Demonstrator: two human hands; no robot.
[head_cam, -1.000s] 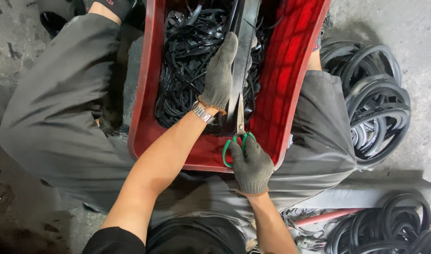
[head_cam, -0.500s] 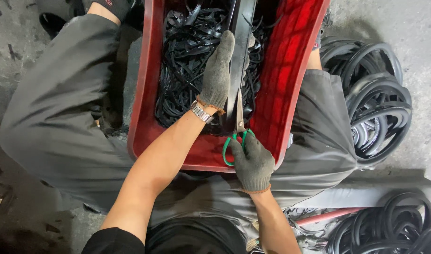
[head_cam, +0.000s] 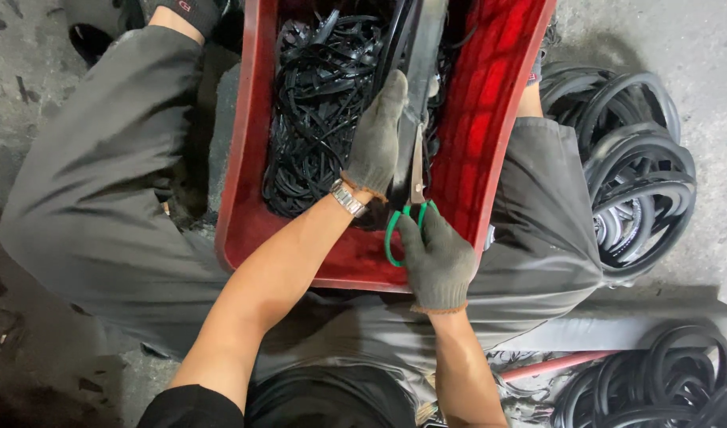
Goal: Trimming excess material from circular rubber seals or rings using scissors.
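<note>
right now the person sits with a red plastic crate resting across the lap, grey trousers on both sides of it. left hand, in a grey knit glove with a metal wristwatch at the cuff, is closed around a long black rubber strip that runs up out of the crate toward the top edge. right hand, also gloved, has its fingers through the green handles of a pair of scissors; the blades point up along the strip, just beside the left palm. can't tell if the blades are parted or shut, the strip and glove cover them. crate bottom is filled on the left with a tangle of black rubber offcuts, the near end bare red. on the concrete floor to the person's right lies a pile of black rubber rings, and a second heap of rings sits at the lower right, next to a red rod.
</note>
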